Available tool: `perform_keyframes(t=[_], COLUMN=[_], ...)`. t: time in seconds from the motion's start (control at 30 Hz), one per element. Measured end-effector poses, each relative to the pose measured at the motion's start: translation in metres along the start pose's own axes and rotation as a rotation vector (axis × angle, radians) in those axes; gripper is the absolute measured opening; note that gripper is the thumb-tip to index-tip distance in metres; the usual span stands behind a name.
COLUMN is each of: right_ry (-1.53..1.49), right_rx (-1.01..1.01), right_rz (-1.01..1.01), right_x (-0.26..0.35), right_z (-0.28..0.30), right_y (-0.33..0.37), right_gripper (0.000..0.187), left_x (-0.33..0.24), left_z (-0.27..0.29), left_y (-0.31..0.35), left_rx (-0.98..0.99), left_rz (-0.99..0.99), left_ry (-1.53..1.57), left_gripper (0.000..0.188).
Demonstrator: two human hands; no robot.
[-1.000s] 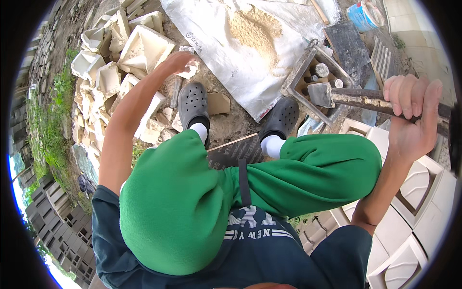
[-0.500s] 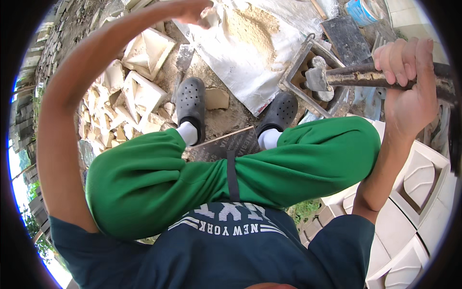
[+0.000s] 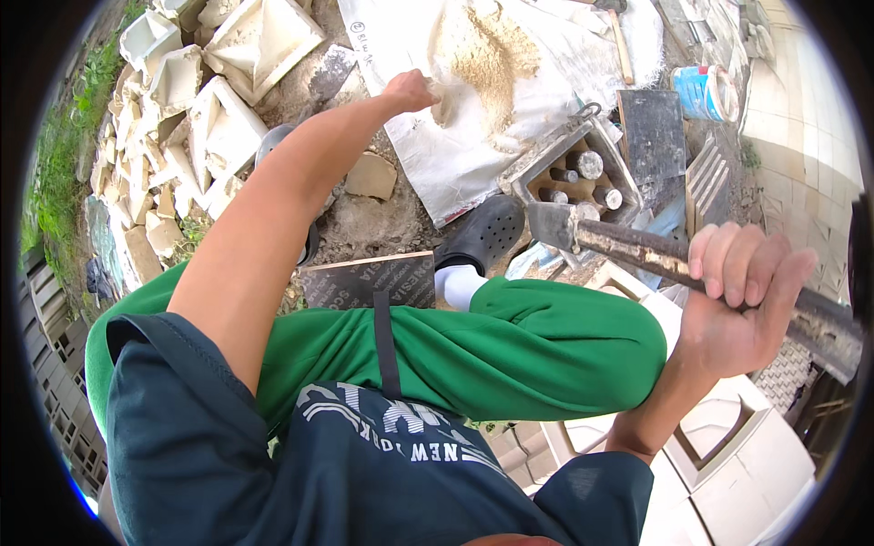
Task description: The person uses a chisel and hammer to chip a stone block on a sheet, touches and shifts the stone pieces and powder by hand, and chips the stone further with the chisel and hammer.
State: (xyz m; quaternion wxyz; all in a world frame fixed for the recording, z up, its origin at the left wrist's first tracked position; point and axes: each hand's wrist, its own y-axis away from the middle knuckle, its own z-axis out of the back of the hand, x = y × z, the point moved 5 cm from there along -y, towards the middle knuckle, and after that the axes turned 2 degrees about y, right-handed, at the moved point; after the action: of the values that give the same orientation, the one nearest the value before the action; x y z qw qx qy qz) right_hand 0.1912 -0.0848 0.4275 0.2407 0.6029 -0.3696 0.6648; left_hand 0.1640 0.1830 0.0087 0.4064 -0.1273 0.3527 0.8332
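Note:
My right hand (image 3: 742, 291), at the right, is wrapped round the long, worn dark handle of a hammer (image 3: 637, 251). Its blocky grey head (image 3: 553, 226) hangs by the near edge of a metal mould box (image 3: 530, 185). Inside that box several round posts stand up amid sandy fill. My left hand (image 3: 410, 91) reaches forward over a white sheet (image 3: 401, 136), fingers closed, beside a heap of pale sand (image 3: 487, 64). A small beige-grey thing shows at its fingertips; its kind is unclear.
Broken cream blocks (image 3: 223, 132) are piled at the left. Beyond the box lie a dark board (image 3: 651, 136) and a blue-and-white bucket (image 3: 706, 93). Cream moulded blocks (image 3: 728, 428) stand at the lower right. Between my feet lies a printed board (image 3: 369, 284).
My view has turned, so the scene sits differently. My left hand has come lower beside the sand. The hammer has tilted, its head moving from over the mould box to its near edge.

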Motion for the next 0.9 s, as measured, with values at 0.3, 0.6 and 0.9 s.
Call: perform_keyframes(t=[0.3,0.6,0.9], right_ry=[-0.139,-0.145,-0.058], right_rx=[-0.088,-0.409,-0.471], right_rz=[-0.003,0.110,0.132], right_x=[-0.035,-0.088,-0.163], right_z=[0.002,-0.073,-0.105], right_y=[-0.022,-0.036,-0.072], right_gripper=[0.044,0.035,0.031], left_x=[0.008,0.013,0.009], left_z=[-0.001,-0.004,0.010], left_y=[-0.001,0.013,0.032], left_rx=[-0.018,-0.069,-0.147], left_rz=[-0.005,-0.026,0.027], left_ry=[0.154,0.208,0.340], left_gripper=[0.068,0.058,0.047])
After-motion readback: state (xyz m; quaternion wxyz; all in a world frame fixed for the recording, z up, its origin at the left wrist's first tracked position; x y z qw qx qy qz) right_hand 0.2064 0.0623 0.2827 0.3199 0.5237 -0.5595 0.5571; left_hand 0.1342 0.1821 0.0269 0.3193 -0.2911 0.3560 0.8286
